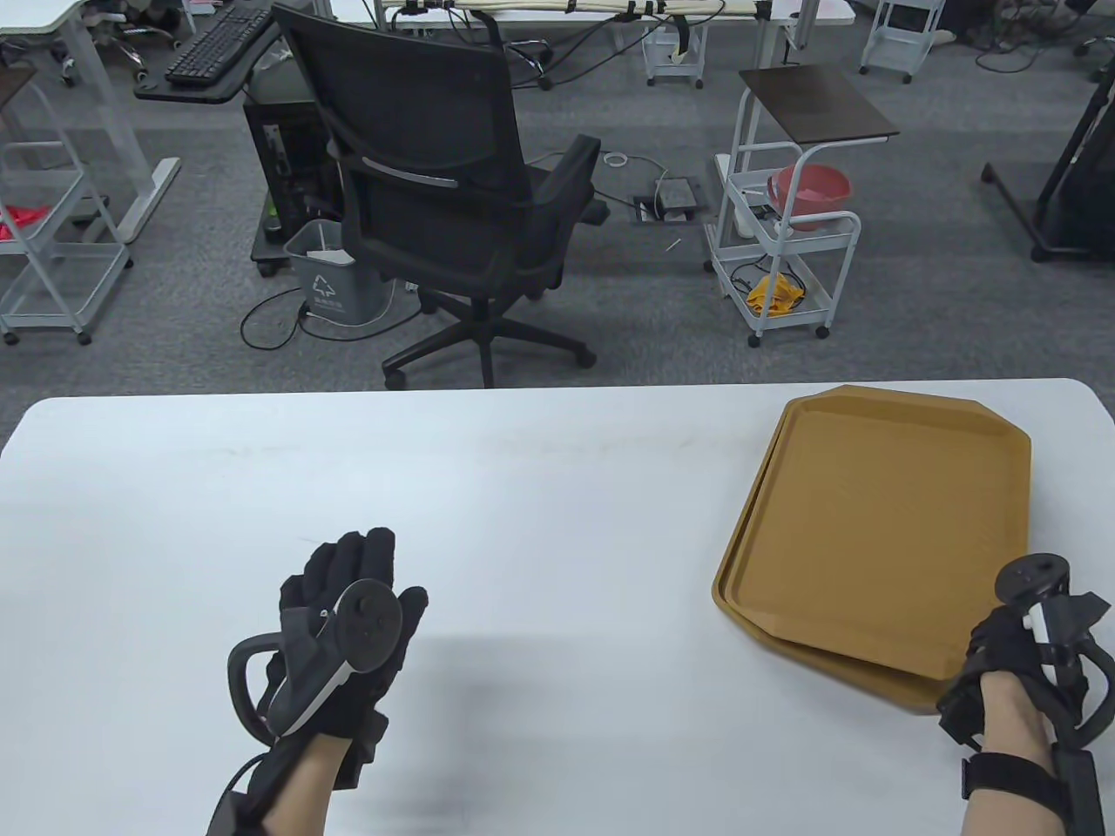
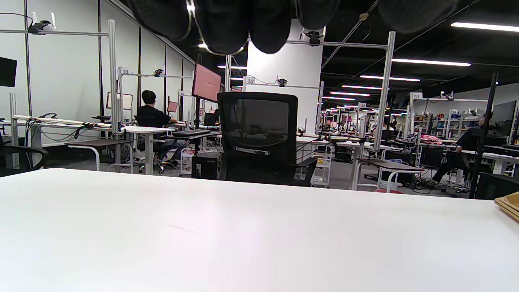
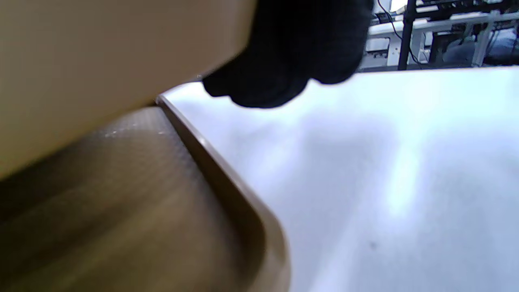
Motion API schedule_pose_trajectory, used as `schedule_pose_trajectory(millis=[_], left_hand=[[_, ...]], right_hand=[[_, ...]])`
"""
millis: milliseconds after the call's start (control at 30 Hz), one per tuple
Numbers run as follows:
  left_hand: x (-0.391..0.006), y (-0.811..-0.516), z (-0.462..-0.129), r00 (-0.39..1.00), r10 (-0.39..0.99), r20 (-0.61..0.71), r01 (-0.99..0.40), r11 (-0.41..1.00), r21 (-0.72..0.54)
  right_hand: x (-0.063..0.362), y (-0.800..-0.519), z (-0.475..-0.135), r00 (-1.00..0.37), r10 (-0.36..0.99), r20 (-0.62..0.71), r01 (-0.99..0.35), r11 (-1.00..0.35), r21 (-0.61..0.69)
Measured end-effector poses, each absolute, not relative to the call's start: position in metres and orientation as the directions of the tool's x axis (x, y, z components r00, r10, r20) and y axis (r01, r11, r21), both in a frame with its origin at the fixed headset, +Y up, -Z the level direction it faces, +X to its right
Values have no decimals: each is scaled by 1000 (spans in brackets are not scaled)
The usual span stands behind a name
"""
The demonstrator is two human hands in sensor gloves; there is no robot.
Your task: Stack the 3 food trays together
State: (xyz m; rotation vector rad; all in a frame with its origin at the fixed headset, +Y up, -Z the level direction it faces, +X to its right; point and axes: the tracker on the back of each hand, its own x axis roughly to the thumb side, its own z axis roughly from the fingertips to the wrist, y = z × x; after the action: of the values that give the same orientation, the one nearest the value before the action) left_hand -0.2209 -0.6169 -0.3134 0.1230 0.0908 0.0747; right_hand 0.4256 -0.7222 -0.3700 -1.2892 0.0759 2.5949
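Brown food trays lie stacked at the table's right side. The top tray (image 1: 880,522) sits slightly askew on a lower tray (image 1: 871,684); I cannot tell how many are in the stack. My right hand (image 1: 980,653) grips the top tray's near right corner. In the right wrist view the top tray (image 3: 101,61) is raised a little above the lower tray (image 3: 142,202), with gloved fingers (image 3: 292,52) at its edge. My left hand (image 1: 348,592) is open and empty above the table's left half, fingers extended. The left wrist view shows its fingertips (image 2: 243,24) and the stack's edge (image 2: 509,205).
The white table (image 1: 523,488) spreads between my hands. A black office chair (image 1: 453,192) stands beyond the far edge, with a white cart (image 1: 784,252) and a grey bin (image 1: 331,279) on the floor behind.
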Motion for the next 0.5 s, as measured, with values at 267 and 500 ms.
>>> schedule_pose_trajectory(millis=[267,500], left_hand=[[-224,-622,-317,993,63,-103,-53,994,100],[-221,-625,-317,993,53,-102,-45,996,76]], right_hand=[[429,-763,-368,-576,120,-809,-277,-959,55],[428,-774,-367,-585,206,-785,-358,-933,22]])
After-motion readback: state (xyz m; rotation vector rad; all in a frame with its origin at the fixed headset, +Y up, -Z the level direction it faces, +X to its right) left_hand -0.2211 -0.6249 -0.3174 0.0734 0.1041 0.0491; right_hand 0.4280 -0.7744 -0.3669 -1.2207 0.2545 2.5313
